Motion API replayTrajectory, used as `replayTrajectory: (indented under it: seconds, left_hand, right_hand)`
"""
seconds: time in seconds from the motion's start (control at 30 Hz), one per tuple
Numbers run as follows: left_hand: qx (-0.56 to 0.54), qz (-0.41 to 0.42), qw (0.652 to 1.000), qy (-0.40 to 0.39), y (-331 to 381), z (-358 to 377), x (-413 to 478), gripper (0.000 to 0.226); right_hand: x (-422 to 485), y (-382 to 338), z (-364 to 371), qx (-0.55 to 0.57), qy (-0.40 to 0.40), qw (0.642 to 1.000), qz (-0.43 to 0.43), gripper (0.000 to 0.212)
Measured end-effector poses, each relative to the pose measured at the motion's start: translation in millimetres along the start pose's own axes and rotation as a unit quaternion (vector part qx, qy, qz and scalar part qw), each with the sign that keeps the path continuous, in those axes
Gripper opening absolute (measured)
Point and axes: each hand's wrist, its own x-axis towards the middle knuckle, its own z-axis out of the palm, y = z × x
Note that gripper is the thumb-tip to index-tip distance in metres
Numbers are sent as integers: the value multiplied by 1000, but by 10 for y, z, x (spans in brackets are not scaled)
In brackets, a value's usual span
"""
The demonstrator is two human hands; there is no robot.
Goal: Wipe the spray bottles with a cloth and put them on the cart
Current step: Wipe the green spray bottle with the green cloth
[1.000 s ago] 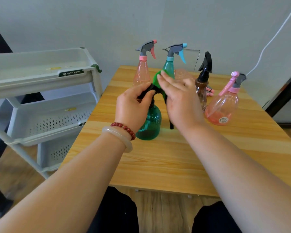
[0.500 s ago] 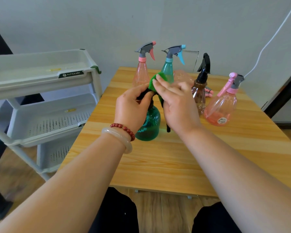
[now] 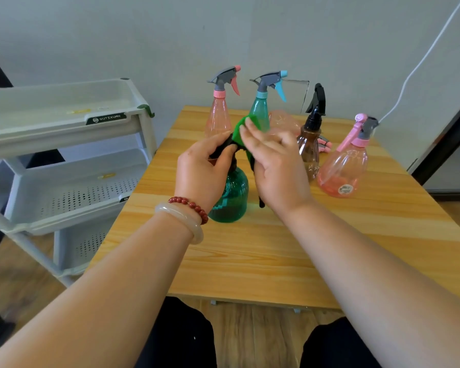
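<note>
Round green spray bottle (image 3: 230, 197) upright in front, its black trigger head seemingly half covered by a green cloth (image 3: 239, 128), behind it an upright row, tall pink bottle (image 3: 218, 115), tall teal bottle (image 3: 260, 112), brown bottle (image 3: 310, 147) with black trigger, round pink bottle (image 3: 343, 171) at far right, white three-tier cart (image 3: 64, 128) standing to the left

Plain indoor room, wooden table (image 3: 250, 261), plastic tiered cart (image 3: 64, 134), bare grey wall (image 3: 144, 35)

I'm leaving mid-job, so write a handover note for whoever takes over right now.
Left hand grips the green bottle by its black spray head; it stands on the table.
Right hand presses the green cloth on that head.
Behind: tall pink bottle, teal bottle, brown bottle, round pink bottle.
No bottle shows on the cart.
Left: finish wiping, wipe the others, load all.
</note>
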Motion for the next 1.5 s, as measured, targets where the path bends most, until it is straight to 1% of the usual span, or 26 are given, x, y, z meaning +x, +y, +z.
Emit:
replayTrajectory:
  seconds: [0.03, 0.07, 0.13, 0.2, 0.3, 0.4, 0.47, 0.53, 0.57, 0.63, 0.77, 0.83, 0.87, 0.93, 1.0, 1.03, 1.1, 1.13, 1.27, 1.3, 1.33, 1.4, 1.43, 1.5]
  left_hand:
    - [-2, 0, 1000, 0, 2, 2, 4, 28]
    - [-1, 2, 1000, -1, 6, 2, 8, 28]
    - [7, 7, 1000, -4, 8, 2, 13, 27]
    - [11, 9, 1000, -7, 4, -6, 7, 27]
    - [10, 4, 1000, -8, 3, -19, 7, 28]
    - [9, -5, 1000, -9, 18, -15, 6, 28]
    - [11, -4, 1000, -11, 22, -13, 5, 28]
    - [12, -1, 1000, -9, 15, -12, 11, 29]
    - [11, -1, 1000, -7, 12, -11, 12, 28]
    - [10, -1, 1000, -2, 12, -11, 9, 28]
    - [7, -2, 1000, -4, 19, -11, 16, 27]
    - [13, -4, 1000, -6, 13, -15, 16, 28]
    - [14, -2, 1000, -5, 11, -13, 11, 28]
    - [17, 3, 1000, -3, 11, -9, 8, 28]
    - [16, 10, 1000, -1, 8, -3, 17, 29]
    - [16, 11, 1000, -2, 5, -6, 17, 29]
    - [15, 6, 1000, -4, 3, -13, 10, 28]
    - [17, 2, 1000, -5, 0, -16, 7, 28]
    - [14, -5, 1000, -7, -6, -16, 13, 29]
    - [15, -6, 1000, -6, -5, -14, 16, 29]
    - [18, -4, 1000, -4, -5, -10, 16, 29]
    - [21, 2, 1000, 1, -8, -1, 11, 29]
    - [18, 2, 1000, 4, -8, 1, 6, 28]
    - [10, 1, 1000, 6, -3, 2, 0, 28]
  right_hand:
    - [-21, 4, -3, -4, -3, 1000, -16, 46]
    - [-9, 23, -17, -5, -2, 1000, -12, 46]
    - [27, 68, -18, 4, 14, 999, 33, 46]
    - [5, 50, 0, 14, 20, 999, 49, 48]
    - [-167, 15, 77, 35, 5, 999, 28, 49]
    - [-372, 58, 114, 51, -17, 996, 77, 47]
    - [-361, 69, 71, 52, 8, 994, 99, 46]
    - [-237, 32, 15, 39, 42, 995, 85, 46]
    - [-170, 19, 8, 30, 46, 996, 70, 47]
    - [-93, 3, 42, 25, 30, 998, 49, 47]
    - [-211, 78, 141, 34, -4, 998, 54, 48]
    - [-322, 111, 144, 48, -33, 994, 87, 48]
    - [-367, 124, 125, 51, -34, 993, 105, 48]
    - [-373, 126, 59, 47, 3, 992, 116, 45]
    - [-264, 97, 18, 35, 43, 995, 83, 47]
    - [-215, 71, 34, 34, 44, 996, 64, 48]
    - [-195, 0, 103, 33, 21, 998, 56, 47]
    - [-235, -12, 146, 28, 3, 997, 69, 47]
    - [-427, 92, 138, 22, -103, 982, 157, 52]
    - [-435, 118, 99, 25, -97, 981, 167, 51]
    - [-411, 121, 62, 35, -63, 984, 163, 48]
    - [-310, 55, 22, 41, 25, 992, 116, 44]
    - [-253, 24, 34, 32, 49, 995, 85, 44]
    - [-153, -24, 93, 26, 52, 998, 36, 44]
